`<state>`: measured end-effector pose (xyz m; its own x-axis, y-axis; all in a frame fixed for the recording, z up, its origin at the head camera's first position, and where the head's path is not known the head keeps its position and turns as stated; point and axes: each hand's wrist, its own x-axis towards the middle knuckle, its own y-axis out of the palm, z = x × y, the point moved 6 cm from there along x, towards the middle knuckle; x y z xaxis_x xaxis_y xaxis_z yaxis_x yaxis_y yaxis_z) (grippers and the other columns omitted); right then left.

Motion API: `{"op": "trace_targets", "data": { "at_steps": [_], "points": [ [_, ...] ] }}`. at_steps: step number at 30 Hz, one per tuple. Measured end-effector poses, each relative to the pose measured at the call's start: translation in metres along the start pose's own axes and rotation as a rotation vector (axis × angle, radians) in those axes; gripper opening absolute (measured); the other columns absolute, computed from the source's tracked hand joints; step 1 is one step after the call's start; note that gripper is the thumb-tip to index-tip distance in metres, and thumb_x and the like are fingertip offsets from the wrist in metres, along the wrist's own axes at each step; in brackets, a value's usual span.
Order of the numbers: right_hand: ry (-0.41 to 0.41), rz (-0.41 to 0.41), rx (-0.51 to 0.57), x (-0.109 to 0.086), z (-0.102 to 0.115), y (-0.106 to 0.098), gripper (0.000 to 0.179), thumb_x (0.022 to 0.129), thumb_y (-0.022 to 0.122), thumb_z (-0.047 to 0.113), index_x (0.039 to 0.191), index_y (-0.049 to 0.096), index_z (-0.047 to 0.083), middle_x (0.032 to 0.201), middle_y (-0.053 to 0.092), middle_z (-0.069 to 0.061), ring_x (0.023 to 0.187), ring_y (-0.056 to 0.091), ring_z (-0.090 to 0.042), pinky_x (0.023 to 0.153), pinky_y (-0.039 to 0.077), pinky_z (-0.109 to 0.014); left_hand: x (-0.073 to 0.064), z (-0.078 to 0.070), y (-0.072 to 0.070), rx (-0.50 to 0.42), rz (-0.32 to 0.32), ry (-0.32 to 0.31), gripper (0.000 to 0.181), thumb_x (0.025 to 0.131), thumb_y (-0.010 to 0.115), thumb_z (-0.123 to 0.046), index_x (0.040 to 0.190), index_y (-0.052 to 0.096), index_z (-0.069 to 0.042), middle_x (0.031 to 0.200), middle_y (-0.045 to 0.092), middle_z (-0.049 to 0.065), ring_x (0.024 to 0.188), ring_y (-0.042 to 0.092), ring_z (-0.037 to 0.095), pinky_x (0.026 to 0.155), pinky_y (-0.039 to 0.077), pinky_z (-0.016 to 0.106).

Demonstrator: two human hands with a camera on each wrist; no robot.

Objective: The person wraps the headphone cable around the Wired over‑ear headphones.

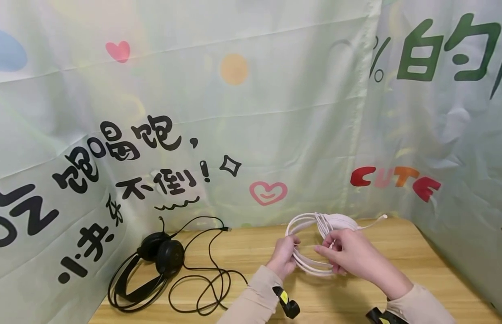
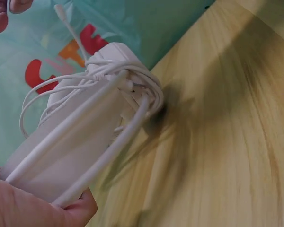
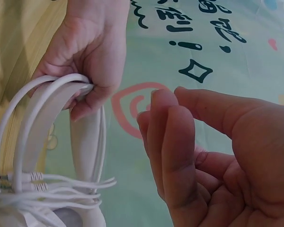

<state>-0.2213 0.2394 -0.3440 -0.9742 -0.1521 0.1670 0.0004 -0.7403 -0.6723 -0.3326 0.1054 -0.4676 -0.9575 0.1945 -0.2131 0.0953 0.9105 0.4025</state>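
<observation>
White headphones (image 1: 341, 221) are held up over the table, their white cable (image 2: 128, 71) wound in loops around the ear-cup end. My left hand (image 1: 284, 254) grips the headband (image 2: 73, 156) between thumb and fingers. One cable end with a plug (image 1: 382, 218) sticks out at the far right. Small jack plugs (image 3: 28, 178) show among the loops in the right wrist view. My right hand (image 1: 350, 252) is beside the headphones, fingers loosely bent and thumb near the forefinger. In the right wrist view no thing shows between its fingers (image 3: 177, 146).
Black headphones (image 1: 170, 258) lie on the wooden table (image 1: 315, 301) to the left, their thin black cable (image 1: 202, 276) spread in loose loops. A printed cloth (image 1: 186, 90) with letters and hearts hangs behind the table and along both sides.
</observation>
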Motion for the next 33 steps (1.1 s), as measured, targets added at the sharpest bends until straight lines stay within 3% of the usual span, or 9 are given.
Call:
{"op": "trace_targets", "data": {
  "at_steps": [7, 13, 18, 25, 30, 33],
  "points": [
    [0.003, -0.014, -0.005, -0.001, -0.005, -0.005, 0.03, 0.097, 0.079, 0.034, 0.083, 0.067, 0.01, 0.056, 0.061, 0.004, 0.048, 0.065, -0.016, 0.047, 0.055, -0.029, 0.0, 0.016, 0.013, 0.036, 0.052, -0.076, 0.014, 0.095, 0.056, -0.004, 0.107, 0.05, -0.005, 0.068, 0.042, -0.007, 0.057, 0.04, 0.004, 0.061, 0.04, 0.024],
    [0.015, 0.008, 0.032, -0.004, -0.011, -0.011, 0.029, 0.099, 0.077, 0.033, 0.085, 0.067, 0.01, 0.06, 0.061, 0.002, 0.052, 0.065, -0.016, 0.049, 0.056, -0.03, 0.0, 0.026, 0.022, 0.078, 0.076, -0.101, 0.012, 0.099, 0.058, -0.011, 0.107, 0.051, -0.006, 0.068, 0.045, -0.006, 0.06, 0.045, 0.007, 0.071, 0.054, 0.035],
    [0.018, 0.003, 0.005, -0.005, -0.013, -0.015, 0.032, 0.099, 0.077, 0.036, 0.083, 0.064, 0.012, 0.059, 0.061, 0.003, 0.049, 0.063, -0.016, 0.048, 0.055, -0.029, -0.001, 0.034, 0.03, 0.093, 0.101, -0.115, 0.025, 0.099, 0.06, -0.012, 0.119, 0.052, 0.0, 0.072, 0.052, -0.003, 0.064, 0.053, 0.008, 0.069, 0.054, 0.03],
    [0.012, -0.021, -0.026, -0.006, -0.017, -0.016, 0.031, 0.099, 0.076, 0.035, 0.081, 0.064, 0.013, 0.058, 0.062, 0.005, 0.05, 0.063, -0.013, 0.049, 0.055, -0.028, -0.005, 0.043, 0.04, 0.279, 0.156, -0.131, 0.026, 0.101, 0.062, -0.028, 0.112, 0.064, -0.005, 0.079, 0.069, 0.003, 0.067, 0.064, 0.014, 0.058, 0.052, 0.026],
    [0.006, -0.029, -0.03, -0.006, -0.02, -0.015, 0.03, 0.099, 0.076, 0.034, 0.081, 0.066, 0.013, 0.057, 0.062, 0.005, 0.048, 0.063, -0.012, 0.049, 0.055, -0.028, -0.009, 0.045, 0.04, 0.409, 0.142, -0.127, 0.026, 0.101, 0.059, -0.032, 0.106, 0.066, -0.007, 0.068, 0.064, 0.001, 0.055, 0.056, 0.013, 0.052, 0.05, 0.026],
    [-0.005, -0.025, -0.029, -0.007, -0.021, -0.014, 0.029, 0.1, 0.076, 0.033, 0.081, 0.066, 0.013, 0.058, 0.062, 0.005, 0.049, 0.064, -0.012, 0.049, 0.055, -0.028, -0.012, 0.042, 0.039, 0.499, 0.125, -0.098, 0.03, 0.101, 0.059, -0.031, 0.113, 0.062, -0.003, 0.062, 0.057, 0.0, 0.048, 0.048, 0.012, 0.044, 0.046, 0.024]
  ]
}}
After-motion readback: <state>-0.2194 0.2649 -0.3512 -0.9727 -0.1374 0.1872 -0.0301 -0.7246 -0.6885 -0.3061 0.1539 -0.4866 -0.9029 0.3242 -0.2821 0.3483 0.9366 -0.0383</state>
